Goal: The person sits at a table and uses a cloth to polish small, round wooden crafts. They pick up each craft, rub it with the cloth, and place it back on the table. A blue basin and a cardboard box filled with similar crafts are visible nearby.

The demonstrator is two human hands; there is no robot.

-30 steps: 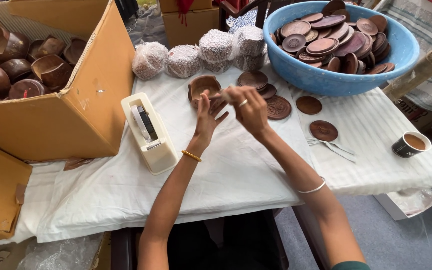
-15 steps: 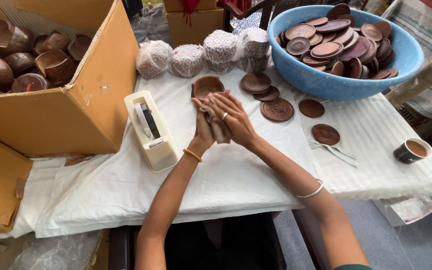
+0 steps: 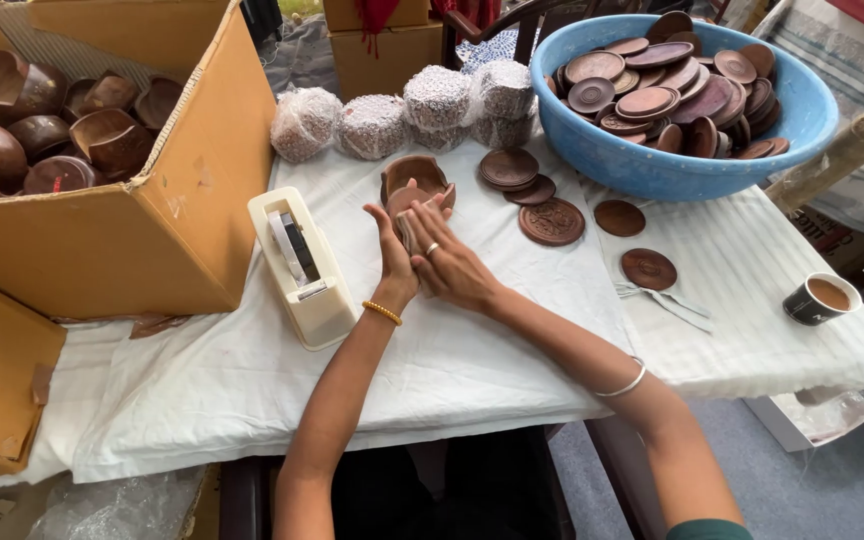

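My left hand (image 3: pixel 393 256) and my right hand (image 3: pixel 447 264) are pressed together around a small round brown wooden piece (image 3: pixel 404 200) over the white cloth of the table (image 3: pixel 452 340). Only its top edge shows above my fingers. Just behind it stands a brown wooden bowl (image 3: pixel 414 174). A cream tape dispenser (image 3: pixel 301 265) sits to the left of my left hand. Loose carved wooden lids (image 3: pixel 552 221) lie to the right of my hands.
A big blue basin (image 3: pixel 687 165) heaped with wooden lids stands at the back right. A cardboard box (image 3: pixel 102 235) of wooden bowls fills the left. Several net-wrapped bundles (image 3: pixel 372 126) line the back. A paper cup of tea (image 3: pixel 820 297) stands near the right edge.
My right hand has come back from the lids on the right and closed against my left hand around the wooden piece. Both hands have drawn a little nearer to me.
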